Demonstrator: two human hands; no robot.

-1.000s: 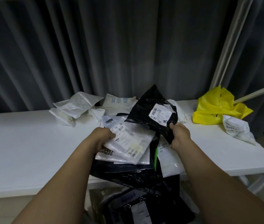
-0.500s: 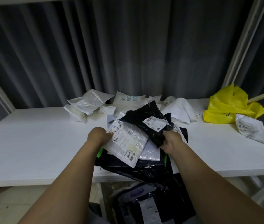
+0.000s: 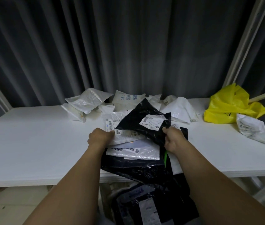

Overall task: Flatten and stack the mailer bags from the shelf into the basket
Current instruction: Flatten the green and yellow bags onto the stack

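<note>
Head view, centre frame: the right grip (image 3: pixel 173 139) is closed on the lower corner of a black mailer bag (image 3: pixel 138 117), which is held tilted over the stack (image 3: pixel 133 153) at the front edge of the white shelf (image 3: pixel 39 135). The left grip (image 3: pixel 100 138) pinches the stack's top white mailer (image 3: pixel 125 135). Loose white bags (image 3: pixel 88 101) lie behind. A yellow bag (image 3: pixel 225 108) sits at right.

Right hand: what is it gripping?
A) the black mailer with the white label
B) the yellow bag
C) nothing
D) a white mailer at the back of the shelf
A: the right hand pinches the black mailer at its near corner, while the left hand grips a white mailer and the yellow bag lies out of both hands at the far right of the shelf.
</note>
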